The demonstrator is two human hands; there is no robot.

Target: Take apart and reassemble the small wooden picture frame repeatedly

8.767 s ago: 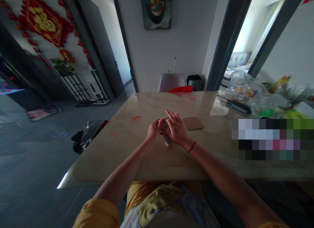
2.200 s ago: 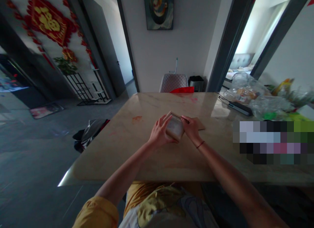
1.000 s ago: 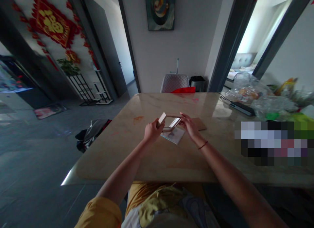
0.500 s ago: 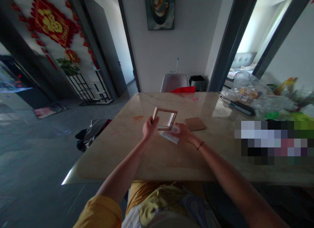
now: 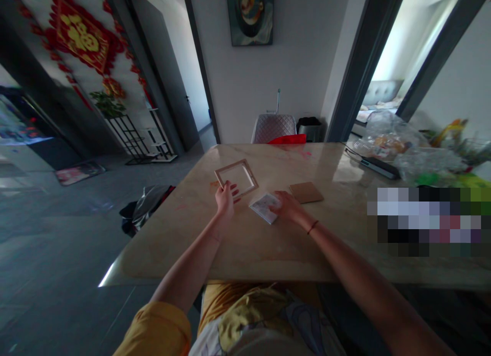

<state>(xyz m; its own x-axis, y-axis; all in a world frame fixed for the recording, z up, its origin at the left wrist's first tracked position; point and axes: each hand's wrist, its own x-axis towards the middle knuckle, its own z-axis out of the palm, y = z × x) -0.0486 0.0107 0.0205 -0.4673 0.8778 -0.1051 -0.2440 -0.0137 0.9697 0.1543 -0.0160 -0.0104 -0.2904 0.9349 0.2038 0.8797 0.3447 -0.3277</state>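
Observation:
My left hand (image 5: 225, 198) grips the near edge of a small empty wooden picture frame (image 5: 236, 176), which lies almost flat on the marble table (image 5: 245, 243), left of centre. My right hand (image 5: 288, 206) rests with fingers stretched over a pale rectangular sheet (image 5: 263, 207), the glass or picture pane, lying flat on the table. A brown backing board (image 5: 306, 192) lies just right of that hand, untouched.
Plastic bags and clutter (image 5: 406, 151) fill the table's right side, with a dark flat device (image 5: 374, 165) beside them. A grey chair (image 5: 273, 128) with a red item stands at the far end. A dark bag (image 5: 143, 207) lies on the floor to the left.
My left hand has lifted the frame off the pale sheet, carried it left and laid it down on the table. My right hand has stayed on the sheet.

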